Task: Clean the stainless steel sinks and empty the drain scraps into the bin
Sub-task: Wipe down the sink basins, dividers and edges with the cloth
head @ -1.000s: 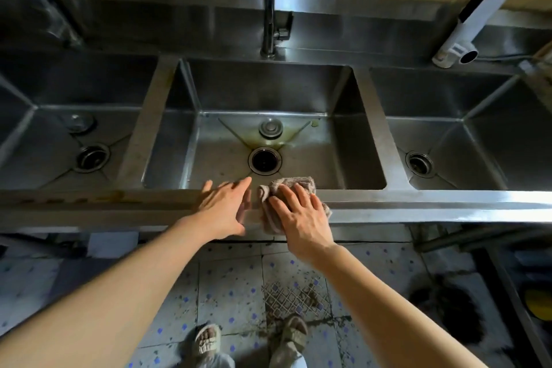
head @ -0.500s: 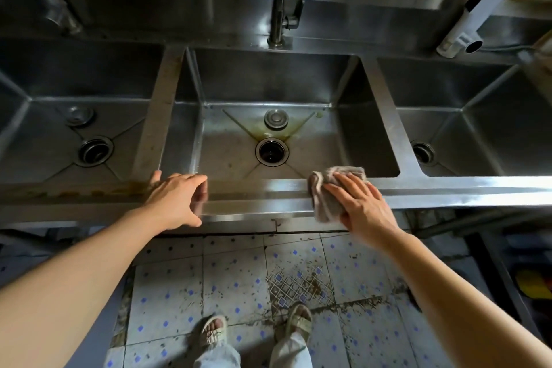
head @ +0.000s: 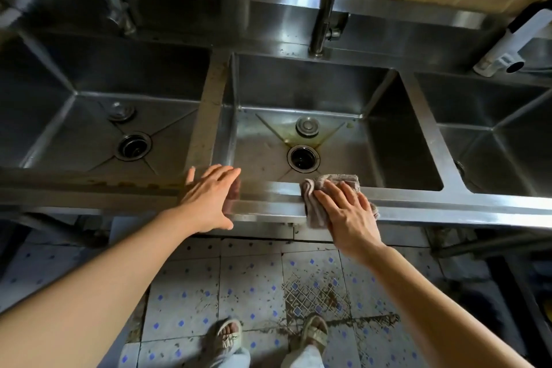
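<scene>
While pressed flat, right hand (head: 348, 215) on cloth (head: 316, 203)

- Dim overall; basin interiors sit in heavy shadow, darkest at the left sink (head: 89, 116) and along its far wall.
- Light falls from above and right: a bright glare band runs along the front rim (head: 418, 203), with softer streaks on the backsplash (head: 283, 0).
- Both forearms evenly lit, no hard shadow beneath them.
- Motion blur smears the left hand (head: 209, 197) and the rim beside it; the cloth (head: 322, 191) is soft-edged.
- Wide-angle bowing curves the sink edges, strongest at the frame's corners.
- Floor tiles (head: 254, 293) are fairly sharp.
</scene>
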The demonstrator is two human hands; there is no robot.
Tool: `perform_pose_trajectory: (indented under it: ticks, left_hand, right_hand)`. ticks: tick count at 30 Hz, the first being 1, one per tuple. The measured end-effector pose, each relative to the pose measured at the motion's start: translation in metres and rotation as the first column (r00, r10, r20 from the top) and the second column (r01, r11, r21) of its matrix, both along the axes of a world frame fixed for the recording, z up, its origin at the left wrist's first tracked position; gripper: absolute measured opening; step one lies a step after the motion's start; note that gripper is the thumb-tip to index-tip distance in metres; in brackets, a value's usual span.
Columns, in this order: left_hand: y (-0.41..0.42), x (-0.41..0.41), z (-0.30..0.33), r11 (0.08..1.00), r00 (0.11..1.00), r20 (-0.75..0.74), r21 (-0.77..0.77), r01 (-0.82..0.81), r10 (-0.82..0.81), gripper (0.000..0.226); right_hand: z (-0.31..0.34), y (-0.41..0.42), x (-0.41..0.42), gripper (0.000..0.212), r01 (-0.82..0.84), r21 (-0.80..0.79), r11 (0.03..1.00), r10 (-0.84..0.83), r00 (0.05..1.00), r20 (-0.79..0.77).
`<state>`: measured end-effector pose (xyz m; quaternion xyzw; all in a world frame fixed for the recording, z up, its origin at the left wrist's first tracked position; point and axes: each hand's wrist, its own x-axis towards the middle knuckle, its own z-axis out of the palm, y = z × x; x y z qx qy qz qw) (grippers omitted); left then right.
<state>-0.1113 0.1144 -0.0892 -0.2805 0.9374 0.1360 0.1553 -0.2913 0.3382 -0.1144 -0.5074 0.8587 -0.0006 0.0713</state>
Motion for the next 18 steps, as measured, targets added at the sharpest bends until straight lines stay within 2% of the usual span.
perform_pose_trajectory:
  ticks: [6,9,14,18]
  left_hand:
    - [-0.049,0.055,0.006,0.980,0.974,0.131,-0.097,-0.174,0.186,0.119]
    - [-0.063,0.073,0.005,0.976,0.965,0.164,-0.099,-0.193,0.207,0.103]
    - [-0.070,0.072,0.007,0.972,0.970,0.101,-0.107,-0.210,0.221,0.063]
    - [-0.071,0.071,0.006,0.967,0.965,0.112,-0.122,-0.223,0.237,0.064]
  right_hand:
    - [0.007,-0.069,0.068,0.073,-0.066,0.066,0.996,0.062,0.996,0.068]
    - [0.009,-0.109,0.100,0.074,-0.135,0.060,0.989,0.127,0.985,0.117]
    - [0.001,-0.148,0.127,0.072,-0.222,-0.001,0.975,0.219,0.964,0.154]
    - [-0.003,-0.139,0.107,0.068,-0.282,-0.078,0.956,0.292,0.939,0.180]
